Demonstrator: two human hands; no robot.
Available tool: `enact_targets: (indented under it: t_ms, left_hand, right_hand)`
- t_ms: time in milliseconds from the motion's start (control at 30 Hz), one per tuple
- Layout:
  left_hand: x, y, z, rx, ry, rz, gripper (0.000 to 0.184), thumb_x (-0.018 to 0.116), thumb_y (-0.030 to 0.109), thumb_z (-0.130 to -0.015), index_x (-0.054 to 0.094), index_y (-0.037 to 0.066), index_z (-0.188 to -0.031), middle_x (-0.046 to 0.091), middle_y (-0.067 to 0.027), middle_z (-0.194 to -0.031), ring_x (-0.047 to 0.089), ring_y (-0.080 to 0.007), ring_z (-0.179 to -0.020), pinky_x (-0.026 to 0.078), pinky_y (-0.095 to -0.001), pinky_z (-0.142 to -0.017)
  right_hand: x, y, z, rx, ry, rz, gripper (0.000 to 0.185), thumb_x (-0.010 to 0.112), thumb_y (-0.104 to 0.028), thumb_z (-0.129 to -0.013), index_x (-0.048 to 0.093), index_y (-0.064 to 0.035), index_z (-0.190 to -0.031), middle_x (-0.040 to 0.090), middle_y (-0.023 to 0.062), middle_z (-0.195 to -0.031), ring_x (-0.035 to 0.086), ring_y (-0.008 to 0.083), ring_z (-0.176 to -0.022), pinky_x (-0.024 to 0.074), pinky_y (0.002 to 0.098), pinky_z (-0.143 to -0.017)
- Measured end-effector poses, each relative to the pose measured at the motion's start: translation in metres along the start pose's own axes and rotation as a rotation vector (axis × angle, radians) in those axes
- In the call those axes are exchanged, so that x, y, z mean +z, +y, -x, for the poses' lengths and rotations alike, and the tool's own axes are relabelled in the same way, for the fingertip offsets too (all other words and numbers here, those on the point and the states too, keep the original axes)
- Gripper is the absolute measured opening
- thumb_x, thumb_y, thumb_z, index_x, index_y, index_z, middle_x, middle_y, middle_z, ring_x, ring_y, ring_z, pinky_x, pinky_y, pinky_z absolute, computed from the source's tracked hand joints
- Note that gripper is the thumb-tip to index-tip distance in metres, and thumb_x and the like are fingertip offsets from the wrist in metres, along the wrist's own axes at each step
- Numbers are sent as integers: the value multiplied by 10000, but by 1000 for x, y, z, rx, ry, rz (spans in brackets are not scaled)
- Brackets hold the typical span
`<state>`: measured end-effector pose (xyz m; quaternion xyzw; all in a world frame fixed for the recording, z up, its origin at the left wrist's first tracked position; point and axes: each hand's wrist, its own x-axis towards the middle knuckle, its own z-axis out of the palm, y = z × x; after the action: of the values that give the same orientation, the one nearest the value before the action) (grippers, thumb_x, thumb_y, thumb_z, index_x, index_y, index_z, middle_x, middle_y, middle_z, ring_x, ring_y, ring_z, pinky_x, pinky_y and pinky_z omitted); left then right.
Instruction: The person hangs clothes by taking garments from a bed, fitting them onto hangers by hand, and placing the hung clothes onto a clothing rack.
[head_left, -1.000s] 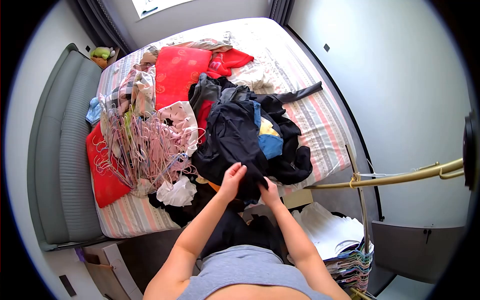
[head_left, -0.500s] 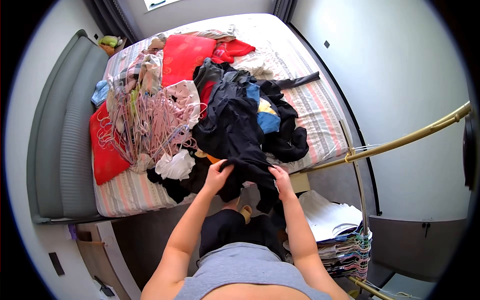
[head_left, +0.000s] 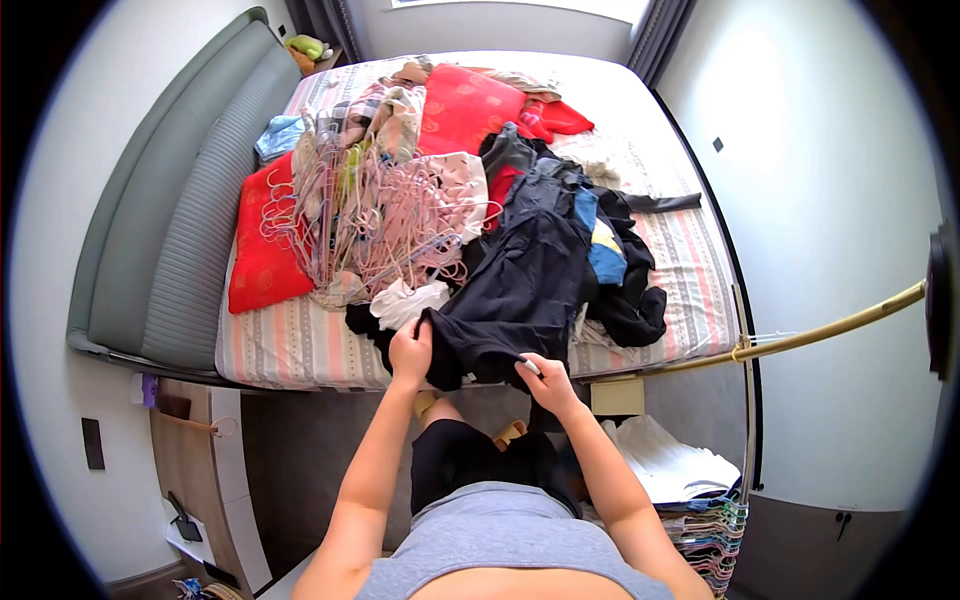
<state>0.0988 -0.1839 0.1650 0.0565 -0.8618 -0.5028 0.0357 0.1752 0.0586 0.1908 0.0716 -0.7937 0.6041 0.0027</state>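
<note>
A black garment stretches from the clothes pile on the bed down to the near edge, pulled wide between my two hands. My left hand is closed on its left corner, beside a crumpled white cloth. Its right part is pinched in my right hand, where a small white piece shows at the fingers. Beyond the garment lie more dark clothes and a blue and yellow piece. A heap of pink hangers rests to the left.
Red cushions lie on the striped bed, against a grey headboard. At the right, a brass rail crosses above hung clothes on many hangers. A wooden cabinet stands lower left.
The view has turned, so the bed sits further right. My hands have moved apart and spread the black garment's near end wide; the left hand moved from its middle to the left corner.
</note>
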Motion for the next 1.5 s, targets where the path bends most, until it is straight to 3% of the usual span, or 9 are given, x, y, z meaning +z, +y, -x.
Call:
enact_targets:
  t_ms: [100, 267, 500, 533, 667, 933, 1167, 1300, 1500]
  left_hand:
    - [-28, 4, -1, 450, 103, -356, 403, 605, 213, -787, 526, 40, -1142, 534, -175, -1118, 514, -312, -1009, 401, -363, -877]
    - [-66, -45, -20, 128, -595, 453, 196, 597, 155, -857, 615, 2, -979, 620, -7, -899, 539, -76, -832, 446, -241, -752]
    - [-176, -95, -81, -195, -463, 1000, 88, 582, 54, -842, 552, 63, -924, 551, 45, -798, 483, -21, -730, 387, -161, -667]
    - [-192, -95, -91, -174, -499, 973, 86, 573, 43, -843, 528, 72, -910, 535, 47, -777, 472, -16, -714, 375, -159, -651]
    - [-250, -95, -127, 8, -648, 731, 76, 547, -22, -821, 586, 43, -814, 533, 26, -761, 500, -61, -750, 391, -194, -688]
    - [-277, -107, -151, 573, -298, -535, 283, 554, -63, -634, 669, 124, -813, 536, -75, -934, 527, -261, -878, 454, -337, -723]
    - [-243, -186, -162, 229, -178, -745, 301, 590, -10, -641, 618, 129, -907, 499, -84, -1003, 524, -290, -922, 473, -405, -723]
    - [-220, -181, -155, -131, -348, -583, 463, 506, -24, -631, 435, -15, -1088, 431, -229, -1160, 506, -445, -947, 434, -477, -813]
    - [-212, -178, -142, -207, -223, -464, 478, 468, -3, -637, 390, -28, -1108, 379, -290, -1234, 481, -478, -975, 420, -505, -827]
  right_hand:
    - [38, -2, -23, 126, -39, -183, 239, 502, -214, -913, 544, 2, -821, 426, 49, -600, 396, 79, -591, 368, 249, -532]
    - [131, -27, -76, 60, -219, -79, 298, 474, -247, -915, 526, 16, -784, 417, 60, -569, 401, 73, -571, 366, 276, -511]
    - [223, -50, -156, 53, -138, 100, 193, 515, -178, -764, 542, 10, -732, 481, 153, -561, 491, 212, -490, 387, 333, -503]
    - [233, -48, -165, 38, -132, 108, 132, 498, -97, -759, 521, 30, -729, 424, -2, -557, 398, 50, -552, 347, 255, -494]
    - [254, -68, -189, -46, -188, 275, 171, 547, -113, -682, 606, -5, -801, 570, 146, -646, 565, 258, -594, 438, 309, -574]
    - [266, -56, -198, -232, -46, 358, 199, 561, -22, -595, 638, -35, -778, 564, 121, -679, 575, 302, -669, 465, 350, -625]
    - [257, 55, -217, 393, 95, 297, 172, 525, -40, -699, 648, -21, -818, 645, 68, -700, 597, 133, -626, 456, 234, -597]
    - [257, 95, -247, 832, -60, -667, 452, 600, -133, -826, 460, -68, -1251, 501, 51, -1226, 476, 167, -1108, 383, 331, -896]
    - [274, 175, -319, 880, 273, -588, 549, 550, -147, -852, 316, -73, -1344, 409, 87, -1304, 429, 202, -1158, 399, 345, -893]
